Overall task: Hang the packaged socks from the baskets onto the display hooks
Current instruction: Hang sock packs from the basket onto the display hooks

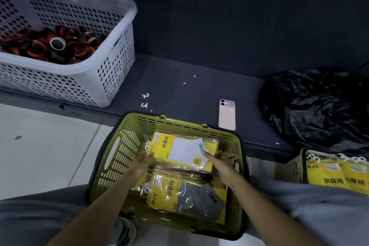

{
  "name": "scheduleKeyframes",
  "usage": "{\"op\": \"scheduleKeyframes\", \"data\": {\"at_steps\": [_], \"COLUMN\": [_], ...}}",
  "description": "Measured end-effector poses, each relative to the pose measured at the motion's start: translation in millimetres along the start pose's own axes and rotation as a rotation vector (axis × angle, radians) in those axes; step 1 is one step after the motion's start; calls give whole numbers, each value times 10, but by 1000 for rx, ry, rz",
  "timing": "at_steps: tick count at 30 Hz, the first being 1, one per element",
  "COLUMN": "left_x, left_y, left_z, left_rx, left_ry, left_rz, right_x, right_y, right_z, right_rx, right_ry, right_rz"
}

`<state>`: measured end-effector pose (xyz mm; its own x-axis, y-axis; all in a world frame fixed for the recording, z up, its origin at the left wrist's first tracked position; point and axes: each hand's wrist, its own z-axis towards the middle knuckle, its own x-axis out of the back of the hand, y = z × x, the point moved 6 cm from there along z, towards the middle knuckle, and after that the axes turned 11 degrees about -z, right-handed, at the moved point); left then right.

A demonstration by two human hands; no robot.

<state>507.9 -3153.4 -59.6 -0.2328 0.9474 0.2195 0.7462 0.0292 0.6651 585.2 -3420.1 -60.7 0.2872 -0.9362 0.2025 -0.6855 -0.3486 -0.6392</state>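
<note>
In the far half of the green basket (127,142), the white-sock pack (183,151) lies crosswise, its hanger (148,146) toward the basket's left wall. The left hand (142,163) grips that hanger end and the right hand (216,163) pinches the opposite end, both equally near.

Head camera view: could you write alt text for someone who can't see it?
The person's left hand and right hand hold a yellow pack of white socks in a green basket of more sock packs. On the dark shelf beyond lie a phone, a white basket and a black plastic bag.
</note>
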Motion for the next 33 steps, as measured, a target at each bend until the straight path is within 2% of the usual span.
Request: {"op": "scheduleKeyframes", "data": {"at_steps": [3, 7, 12, 14, 16, 18, 19, 22, 25, 30, 33], "left_x": [0, 133, 399, 502, 475, 390, 374, 453, 711, 1210, 1399], "left_y": [-1, 254, 1022, 1367, 1758, 2166, 2357, 2818, 3101, 3395, 3521], "left_z": [-34, -146, -383, -572, -782, -1031, -1163, -1451, -1671, -1913, -1986], "left_rx": [48, 80, -183, -233, -264, -329, -390, -613, -821, -1057, -1165], "left_ry": [2, 112, 233, 253, 32, -249, -328, -361, -256, -45, 24], "left_rz": [-37, -131, -484, -666, -848, -950, -977, -961, -885, -718, -514], "right_x": [-87, 9, 230, 316, 343, 291, 246, 57, -88, -20, -180], "right_y": [-141, -548, -1256, -1515, -1802, -2092, -2217, -2517, -2761, -3275, -3710], "right_z": [-38, -238, -730, -920, -1111, -1296, -1369, -1533, -1649, -1772, -2027], "right_rx": [23, 192, 407, 460, 538, 624, 651, 693, 751, 898, 1067], "right_ry": [-88, -86, -103, -81, -96, -141, -155, -222, -268, 39, 49], "right_rz": [71, 103, 273, 350, 422, 489, 516, 567, 437, 276, 169]}}
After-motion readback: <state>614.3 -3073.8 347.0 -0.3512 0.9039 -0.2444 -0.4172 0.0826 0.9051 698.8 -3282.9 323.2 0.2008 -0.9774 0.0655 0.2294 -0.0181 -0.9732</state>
